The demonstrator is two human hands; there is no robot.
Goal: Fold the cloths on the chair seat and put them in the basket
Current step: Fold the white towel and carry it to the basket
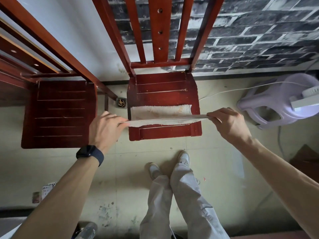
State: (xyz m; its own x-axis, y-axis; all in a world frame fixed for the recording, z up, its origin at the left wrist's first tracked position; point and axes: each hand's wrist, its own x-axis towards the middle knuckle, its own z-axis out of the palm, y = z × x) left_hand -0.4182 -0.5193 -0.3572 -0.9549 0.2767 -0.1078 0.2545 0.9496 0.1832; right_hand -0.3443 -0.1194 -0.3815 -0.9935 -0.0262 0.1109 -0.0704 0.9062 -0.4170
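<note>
A pale, cream-coloured cloth (160, 112) with faint stains is stretched flat over the front half of the red wooden chair seat (162, 88) in the middle. My left hand (106, 128) pinches its left end just off the seat's left edge. My right hand (229, 122) pinches its right end past the seat's right edge. The near edge of the cloth is lifted taut between both hands, and the far part lies on the seat. No basket is in view.
A second red chair (60, 114) stands to the left, with a small container of butts (120, 102) on the floor between the chairs. A lilac plastic stool (276, 100) and a white cable lie at the right. My feet (170, 164) stand on the tiled floor.
</note>
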